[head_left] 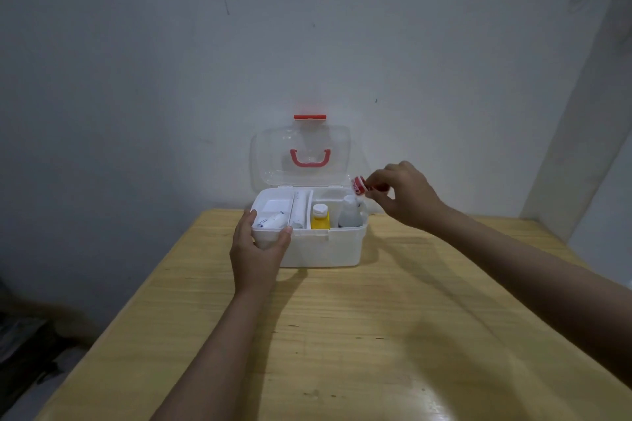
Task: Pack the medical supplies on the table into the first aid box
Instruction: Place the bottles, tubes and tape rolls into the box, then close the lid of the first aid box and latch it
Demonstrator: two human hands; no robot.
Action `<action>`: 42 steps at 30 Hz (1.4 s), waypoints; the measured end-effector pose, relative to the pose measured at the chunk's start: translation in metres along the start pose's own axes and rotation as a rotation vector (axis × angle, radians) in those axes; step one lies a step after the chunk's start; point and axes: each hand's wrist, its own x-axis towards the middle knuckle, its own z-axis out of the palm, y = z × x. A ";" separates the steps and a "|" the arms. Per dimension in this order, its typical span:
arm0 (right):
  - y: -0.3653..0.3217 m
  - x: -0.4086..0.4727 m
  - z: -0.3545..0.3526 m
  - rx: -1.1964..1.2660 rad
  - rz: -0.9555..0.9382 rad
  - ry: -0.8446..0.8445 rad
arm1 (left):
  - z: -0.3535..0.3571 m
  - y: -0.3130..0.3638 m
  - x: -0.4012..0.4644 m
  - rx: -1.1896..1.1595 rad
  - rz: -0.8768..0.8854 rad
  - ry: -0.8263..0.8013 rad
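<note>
A white first aid box [328, 248] stands at the far side of the wooden table [342, 335], its clear lid [273, 161] with a red handle raised against the wall. Inside it are a white tray holding a small tube [272, 220], a yellow bottle [320, 217] and a dark bottle with a clear cap [350, 214]. My left hand [256, 249] grips the box's front left corner. My right hand [405, 195] hovers over the box's right end, pinching a small red and white item [358, 184] between the fingertips.
A stained grey wall rises directly behind the box. The table's left edge drops to a dark floor with clutter [27, 352]. A pale pillar or door frame [581, 147] stands at the right.
</note>
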 end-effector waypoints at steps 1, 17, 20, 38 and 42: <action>-0.010 0.008 0.000 0.004 -0.023 -0.013 | 0.000 0.001 -0.001 -0.009 -0.005 -0.001; -0.099 0.094 0.091 -0.008 -0.088 -0.272 | 0.001 -0.002 0.000 -0.053 -0.033 -0.012; -0.099 0.099 0.093 0.049 -0.063 -0.348 | 0.001 -0.002 0.000 -0.060 -0.024 -0.006; -0.092 0.100 0.089 0.260 -0.020 -0.456 | -0.001 0.001 -0.001 -0.054 -0.036 -0.023; -0.078 0.104 0.074 0.220 -0.029 -0.111 | -0.001 0.000 -0.001 -0.063 -0.036 -0.026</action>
